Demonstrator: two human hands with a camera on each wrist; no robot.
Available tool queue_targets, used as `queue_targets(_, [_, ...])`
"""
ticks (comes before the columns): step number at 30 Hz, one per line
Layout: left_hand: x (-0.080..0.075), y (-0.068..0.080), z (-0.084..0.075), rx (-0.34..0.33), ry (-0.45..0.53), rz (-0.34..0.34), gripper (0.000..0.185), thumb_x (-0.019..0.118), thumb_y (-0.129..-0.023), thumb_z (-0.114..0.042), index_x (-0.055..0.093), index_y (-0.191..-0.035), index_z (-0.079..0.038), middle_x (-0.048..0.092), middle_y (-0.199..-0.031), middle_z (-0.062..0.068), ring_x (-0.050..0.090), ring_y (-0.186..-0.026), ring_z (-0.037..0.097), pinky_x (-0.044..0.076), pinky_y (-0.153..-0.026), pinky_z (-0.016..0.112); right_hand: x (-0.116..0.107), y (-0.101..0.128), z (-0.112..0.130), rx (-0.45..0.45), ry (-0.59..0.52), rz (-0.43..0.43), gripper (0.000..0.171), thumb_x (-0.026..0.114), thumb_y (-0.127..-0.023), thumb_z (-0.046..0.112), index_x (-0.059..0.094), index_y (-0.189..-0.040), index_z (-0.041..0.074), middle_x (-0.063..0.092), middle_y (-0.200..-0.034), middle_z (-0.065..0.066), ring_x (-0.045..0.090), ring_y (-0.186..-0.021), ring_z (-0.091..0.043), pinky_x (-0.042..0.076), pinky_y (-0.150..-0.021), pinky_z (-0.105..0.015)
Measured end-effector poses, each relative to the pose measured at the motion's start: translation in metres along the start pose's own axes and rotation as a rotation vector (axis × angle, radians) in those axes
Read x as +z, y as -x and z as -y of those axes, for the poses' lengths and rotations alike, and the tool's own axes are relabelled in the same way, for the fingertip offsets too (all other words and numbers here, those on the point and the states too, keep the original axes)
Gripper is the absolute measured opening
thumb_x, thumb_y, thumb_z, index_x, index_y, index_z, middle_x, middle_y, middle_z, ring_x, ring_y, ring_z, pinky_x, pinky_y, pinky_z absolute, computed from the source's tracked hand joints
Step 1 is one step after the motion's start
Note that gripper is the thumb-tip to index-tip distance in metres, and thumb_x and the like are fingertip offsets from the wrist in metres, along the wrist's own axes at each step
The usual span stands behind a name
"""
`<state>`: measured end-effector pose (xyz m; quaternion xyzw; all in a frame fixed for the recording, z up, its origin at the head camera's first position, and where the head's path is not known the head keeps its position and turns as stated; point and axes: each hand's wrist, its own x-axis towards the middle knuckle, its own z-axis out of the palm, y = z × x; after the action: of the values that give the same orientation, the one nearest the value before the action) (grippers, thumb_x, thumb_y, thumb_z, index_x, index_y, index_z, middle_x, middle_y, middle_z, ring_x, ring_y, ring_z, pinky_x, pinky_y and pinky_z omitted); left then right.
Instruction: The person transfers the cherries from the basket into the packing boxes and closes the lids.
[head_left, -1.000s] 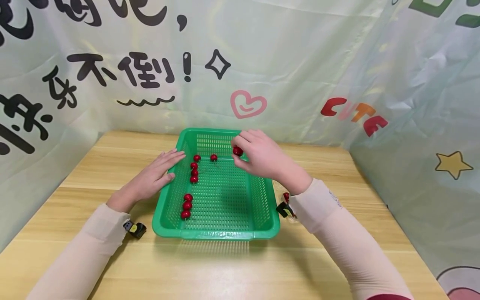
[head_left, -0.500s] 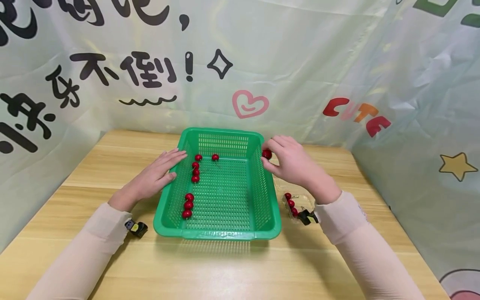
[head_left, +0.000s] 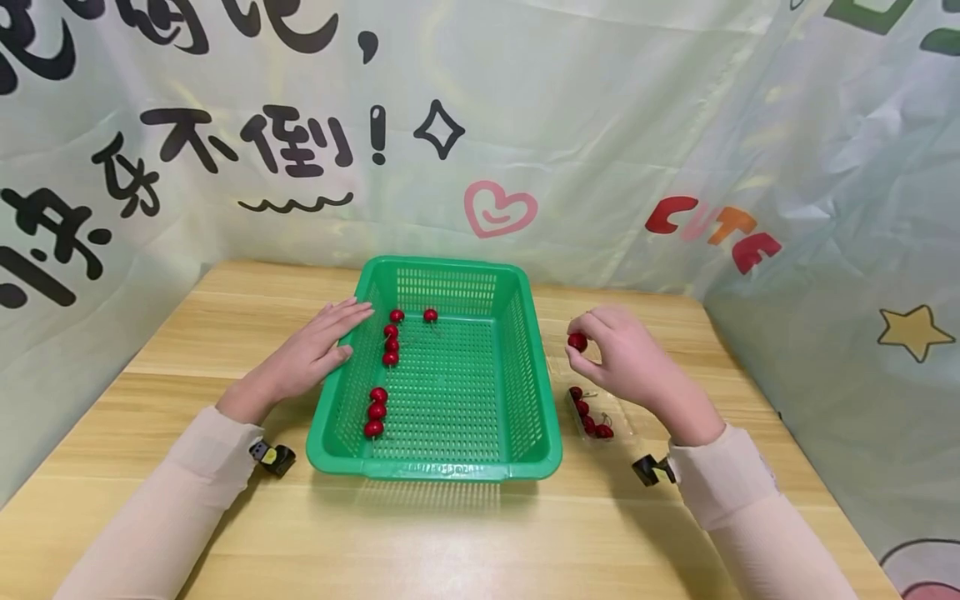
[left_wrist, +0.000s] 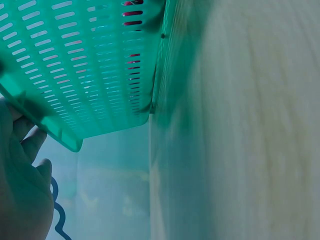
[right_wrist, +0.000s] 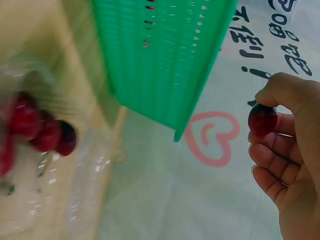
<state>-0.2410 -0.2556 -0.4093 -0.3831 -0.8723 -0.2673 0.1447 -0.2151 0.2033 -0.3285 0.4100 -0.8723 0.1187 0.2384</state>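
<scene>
cherry [head_left: 577, 342]: pinched at right hand [head_left: 626, 358] fingertips, held over table right of green basket [head_left: 450, 467], above clear tray [head_left: 621, 417] of cherries.
left hand [head_left: 311, 354]: fingers flat, relaxed, rested against basket's left rim.
tip: light pinch was best, steady basket.

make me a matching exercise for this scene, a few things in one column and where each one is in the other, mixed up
Things:
1. basket
2. cherry in the right hand
3. left hand
4. clear tray of cherries

Places:
A. pinched between thumb and fingertips, above the table
B. resting flat against the basket's left rim
C. on the table, right of the basket, below the right hand
D. middle of the table, holding eight cherries

Pairs: 1-D, 2-A, 3-B, 4-C
</scene>
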Motion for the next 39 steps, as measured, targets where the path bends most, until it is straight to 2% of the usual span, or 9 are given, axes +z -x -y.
queue_targets(9, [0.000,0.001,0.001,-0.006,0.008,0.005,0.052,0.045,-0.103,-0.020,0.036,-0.151,-0.004,0.033,-0.155,0.015,0.018,-0.146,0.037,0.007,-0.118,0.053,0.003,0.034,-0.007,0.118,-0.008,0.066,0.013,0.071,-0.082,0.008,0.060,-0.089,0.011,0.056,-0.082,0.004,0.053,-0.077,-0.016,0.046,-0.071,-0.037])
queue_targets(16, [0.001,0.000,0.001,-0.005,0.012,0.002,0.051,0.044,-0.104,-0.022,0.035,-0.151,-0.004,0.033,-0.155,0.015,0.018,-0.146,0.036,0.006,-0.118,0.052,0.001,0.057,-0.012,0.227,-0.028,0.187,0.014,0.073,-0.083,0.010,0.063,-0.093,0.012,0.058,-0.085,0.006,0.057,-0.079,-0.015,0.051,-0.068,-0.036])
queue_targets(26, [0.001,0.000,0.001,-0.004,0.011,-0.002,0.051,0.043,-0.104,-0.024,0.036,-0.151,-0.004,0.033,-0.155,0.015,0.018,-0.146,0.035,0.006,-0.118,0.052,0.001,0.078,-0.015,0.283,-0.070,0.338,0.015,0.075,-0.085,0.014,0.063,-0.094,0.014,0.059,-0.084,0.009,0.060,-0.079,-0.014,0.051,-0.070,-0.036])
queue_targets(39, [0.001,0.001,0.000,-0.014,0.013,0.001,0.051,0.043,-0.105,-0.026,0.036,-0.150,-0.003,0.033,-0.155,0.015,0.018,-0.146,0.036,0.006,-0.118,0.053,0.003,0.090,-0.017,0.326,-0.122,0.492,0.011,0.073,-0.088,0.020,0.066,-0.095,0.016,0.056,-0.077,0.015,0.052,-0.068,-0.003,0.048,-0.061,-0.030])
